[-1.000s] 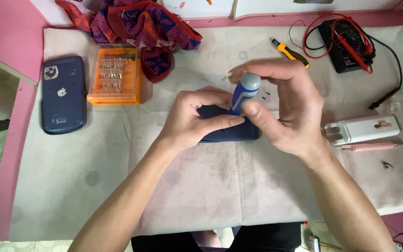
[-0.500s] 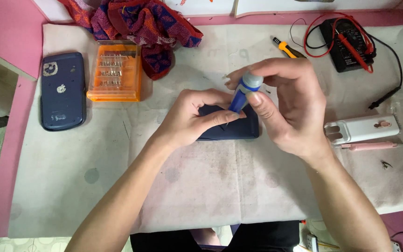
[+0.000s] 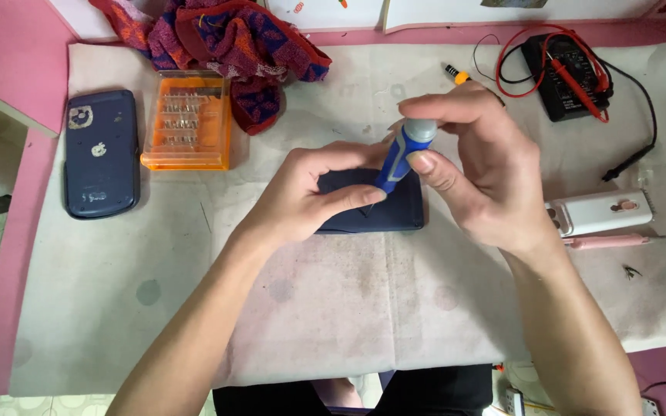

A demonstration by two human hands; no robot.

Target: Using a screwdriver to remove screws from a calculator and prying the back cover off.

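Right hand [image 3: 495, 181] is gripping the blue screwdriver [image 3: 398, 158] upright, tip on the dark phone [image 3: 383, 212]; left hand [image 3: 310, 192] is lying curled on that phone, pinning it. Phone is sitting mid-counter [image 3: 310, 308], nearer the far edge.

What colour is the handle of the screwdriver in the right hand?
Blue, with a grey cap on the screwdriver; the head view shows it held by the right hand.

A phone [image 3: 383, 212] lies mid-bench [image 3: 348, 308]. Left of it sit a bit case [image 3: 188, 119] and another phone [image 3: 101, 152]. A multimeter [image 3: 568, 73] lies behind it to the right.
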